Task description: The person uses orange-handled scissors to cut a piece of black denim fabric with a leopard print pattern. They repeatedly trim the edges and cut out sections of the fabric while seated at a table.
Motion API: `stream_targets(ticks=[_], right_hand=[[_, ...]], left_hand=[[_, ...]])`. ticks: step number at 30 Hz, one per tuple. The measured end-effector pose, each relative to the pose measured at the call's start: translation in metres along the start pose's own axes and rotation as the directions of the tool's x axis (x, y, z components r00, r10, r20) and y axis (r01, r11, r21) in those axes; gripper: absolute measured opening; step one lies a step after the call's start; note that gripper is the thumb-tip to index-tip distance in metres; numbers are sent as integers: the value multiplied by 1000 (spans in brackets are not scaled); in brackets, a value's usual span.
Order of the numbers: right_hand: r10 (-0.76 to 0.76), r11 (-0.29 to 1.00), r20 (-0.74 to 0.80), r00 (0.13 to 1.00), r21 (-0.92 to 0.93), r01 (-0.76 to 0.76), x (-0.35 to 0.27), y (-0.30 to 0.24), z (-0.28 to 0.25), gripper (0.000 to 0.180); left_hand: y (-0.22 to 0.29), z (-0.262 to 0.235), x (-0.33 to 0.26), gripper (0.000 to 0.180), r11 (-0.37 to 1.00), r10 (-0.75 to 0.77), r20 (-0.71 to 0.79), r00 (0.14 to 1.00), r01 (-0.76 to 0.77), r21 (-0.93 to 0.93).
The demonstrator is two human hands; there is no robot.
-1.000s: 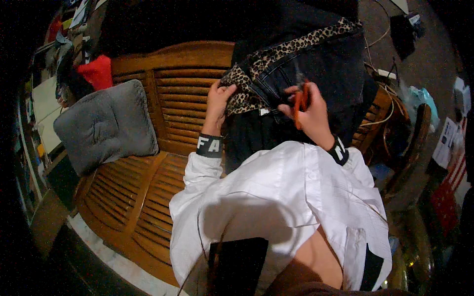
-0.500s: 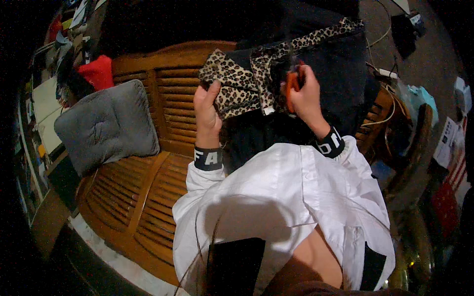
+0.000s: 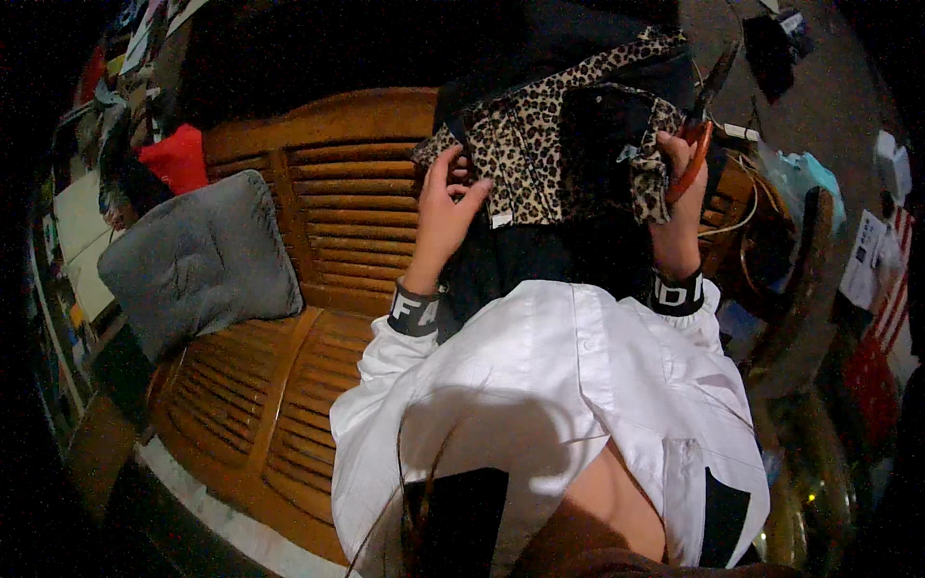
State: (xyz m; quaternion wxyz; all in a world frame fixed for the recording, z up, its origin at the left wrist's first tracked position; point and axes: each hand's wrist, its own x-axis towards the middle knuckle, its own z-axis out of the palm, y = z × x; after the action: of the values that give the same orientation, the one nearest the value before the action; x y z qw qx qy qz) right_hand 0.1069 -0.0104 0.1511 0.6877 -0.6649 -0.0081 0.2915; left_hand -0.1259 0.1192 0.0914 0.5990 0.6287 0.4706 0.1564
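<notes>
A leopard-print and black garment (image 3: 515,144) lies spread over dark cloth on my lap, a small white tag (image 3: 502,220) at its lower edge. My left hand (image 3: 444,217) is at the garment's left edge, thumb and fingers apart, touching the print. On the other side, my right hand (image 3: 682,207) grips the scissors (image 3: 696,169) by their orange handles, dark blades pointing up and away. The same hand also pinches the garment's right, leopard-trimmed edge. Some of its fingers are hidden behind the cloth.
I sit on a slatted wooden bench (image 3: 352,197). A grey cushion (image 3: 202,260) leans at the left, beside a red cloth (image 3: 176,159). To the right are a pale blue plastic bag (image 3: 809,178), a cable and a curved wooden armrest (image 3: 814,260).
My right hand has moved right with the scissors, whose blades now point up, and has taken the garment's right edge. My left hand has shifted right and loosened; the garment lies wider.
</notes>
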Motion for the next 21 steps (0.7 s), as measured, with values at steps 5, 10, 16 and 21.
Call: stream_targets(ticks=[5, 10, 16, 21], right_hand=[[-36, 999, 43, 998, 36, 34, -22, -24, 19, 23], [13, 988, 286, 958, -153, 32, -41, -11, 50, 35], [30, 948, 356, 934, -306, 86, -54, -19, 72, 64], [-164, 802, 231, 959, -534, 266, -51, -19, 66, 77]], left_hand=[[36, 6, -1, 35, 896, -121, 154, 981, 175, -408], [82, 12, -8, 38, 942, -10, 375, 927, 135, -308], [95, 13, -14, 32, 846, 14, 460, 888, 234, -478], [93, 19, -14, 47, 942, 316, 554, 770, -323, -89]])
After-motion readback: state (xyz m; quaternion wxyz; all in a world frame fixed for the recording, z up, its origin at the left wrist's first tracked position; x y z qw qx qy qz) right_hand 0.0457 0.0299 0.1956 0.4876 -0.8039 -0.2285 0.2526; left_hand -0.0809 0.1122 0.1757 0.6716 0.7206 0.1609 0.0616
